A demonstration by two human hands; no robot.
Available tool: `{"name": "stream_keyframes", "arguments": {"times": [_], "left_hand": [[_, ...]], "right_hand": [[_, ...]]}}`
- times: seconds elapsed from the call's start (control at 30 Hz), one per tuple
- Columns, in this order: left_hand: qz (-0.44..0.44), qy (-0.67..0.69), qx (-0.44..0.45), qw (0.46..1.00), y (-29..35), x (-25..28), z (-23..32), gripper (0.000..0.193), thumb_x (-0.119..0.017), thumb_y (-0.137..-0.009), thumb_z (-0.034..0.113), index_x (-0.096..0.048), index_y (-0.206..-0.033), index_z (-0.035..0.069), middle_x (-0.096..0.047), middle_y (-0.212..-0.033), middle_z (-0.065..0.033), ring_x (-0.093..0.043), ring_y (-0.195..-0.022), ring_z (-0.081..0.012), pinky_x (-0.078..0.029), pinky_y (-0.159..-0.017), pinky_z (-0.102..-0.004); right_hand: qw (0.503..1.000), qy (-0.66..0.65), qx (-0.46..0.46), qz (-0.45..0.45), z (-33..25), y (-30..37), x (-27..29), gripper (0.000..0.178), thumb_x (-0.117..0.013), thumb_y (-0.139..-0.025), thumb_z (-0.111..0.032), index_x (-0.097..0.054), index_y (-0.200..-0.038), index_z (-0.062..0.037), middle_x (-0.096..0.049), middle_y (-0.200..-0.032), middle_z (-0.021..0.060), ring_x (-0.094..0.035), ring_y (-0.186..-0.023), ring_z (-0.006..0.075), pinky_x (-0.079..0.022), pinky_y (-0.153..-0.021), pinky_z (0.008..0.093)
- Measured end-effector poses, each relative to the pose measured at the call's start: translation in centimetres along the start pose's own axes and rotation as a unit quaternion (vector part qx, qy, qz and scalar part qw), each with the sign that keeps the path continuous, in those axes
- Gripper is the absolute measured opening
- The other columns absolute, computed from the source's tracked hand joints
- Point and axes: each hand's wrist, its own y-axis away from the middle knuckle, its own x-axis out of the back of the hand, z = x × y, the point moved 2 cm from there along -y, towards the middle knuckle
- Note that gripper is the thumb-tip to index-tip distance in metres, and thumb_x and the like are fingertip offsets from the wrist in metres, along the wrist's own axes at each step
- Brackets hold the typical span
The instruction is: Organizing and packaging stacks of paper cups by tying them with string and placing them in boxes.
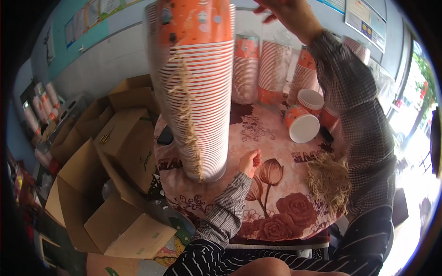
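Observation:
A tall stack of orange-and-white paper tubs point(207, 106) in a clear plastic sleeve stands at the left of the round table, its top cut off by the frame. A frayed strip of tan twine point(186, 101) runs down its side. My left hand point(251, 162) is just right of the stack's base, low over the cloth, fingers curled in with nothing visible in them. Raised high at the top, right of the stack, my right hand point(286, 17) has its fingers apart, slightly blurred, and holds nothing I can see. A heap of loose tan twine point(329, 180) lies near the right table edge.
Several more sleeved tub stacks point(275, 69) stand at the table's back. One loose tub point(304, 126) lies on its side near an upright tub point(311, 99). A dark phone-like object point(165, 135) is by the left edge. Open cardboard boxes point(133, 225) crowd the floor left.

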Motion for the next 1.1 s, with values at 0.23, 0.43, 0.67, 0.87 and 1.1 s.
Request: {"name": "stream_keyframes", "arguments": {"times": [0.23,0.43,0.67,0.87,1.1], "left_hand": [[0.009,0.010,0.017,1.000,-0.6,0.0,0.2,0.013,-0.061,-0.093,0.014,-0.068,-0.102,0.006,-0.063,-0.078,-0.0009,-0.057,-0.061,-0.0096,-0.049,-0.060,-0.0239],[-0.026,-0.062,0.016,0.998,-0.5,-1.1,-1.4,0.017,-0.060,-0.095,0.019,-0.066,-0.107,0.008,-0.064,-0.085,0.0002,-0.058,-0.071,-0.0113,-0.048,-0.067,-0.0269],[0.005,-0.176,0.020,0.984,0.7,-0.6,-0.6,0.020,-0.060,-0.096,0.020,-0.067,-0.106,0.005,-0.065,-0.088,-0.0012,-0.061,-0.076,-0.0110,-0.051,-0.070,-0.0260],[-0.027,-0.229,0.024,0.973,1.0,-0.6,0.3,0.023,-0.059,-0.098,0.020,-0.063,-0.112,0.003,-0.065,-0.091,-0.0025,-0.062,-0.080,-0.0103,-0.053,-0.076,-0.0257],[-0.025,-0.172,0.068,0.982,0.8,-0.7,1.1,0.026,-0.054,-0.100,0.018,-0.060,-0.118,0.001,-0.065,-0.096,-0.0048,-0.063,-0.086,-0.0132,-0.053,-0.081,-0.0277]], "right_hand": [[0.967,-0.017,-0.252,0.023,22.2,19.8,2.5,0.023,-0.064,-0.092,-0.020,-0.064,-0.103,-0.0001,-0.063,-0.068,0.0042,-0.062,-0.058,0.0106,-0.049,-0.046,0.0272],[0.869,0.109,-0.434,0.212,35.5,40.6,3.1,0.031,-0.072,-0.080,-0.018,-0.064,-0.105,-0.0024,-0.068,-0.096,0.0140,-0.068,-0.082,0.0260,-0.053,-0.072,0.0390],[0.835,0.200,-0.451,0.244,41.5,45.4,1.8,0.035,-0.073,-0.078,-0.021,-0.061,-0.107,-0.0067,-0.067,-0.095,0.0163,-0.066,-0.088,0.0335,-0.051,-0.078,0.0411],[0.837,0.149,-0.370,0.375,41.4,46.0,-2.1,0.028,-0.070,-0.083,-0.013,-0.054,-0.103,-0.0020,-0.058,-0.087,0.0152,-0.058,-0.080,0.0323,-0.048,-0.074,0.0385],[0.831,0.105,-0.407,0.366,39.9,44.8,-2.4,0.023,-0.070,-0.085,-0.014,-0.052,-0.093,-0.0033,-0.053,-0.084,0.0115,-0.053,-0.073,0.0276,-0.046,-0.069,0.0371]]}}
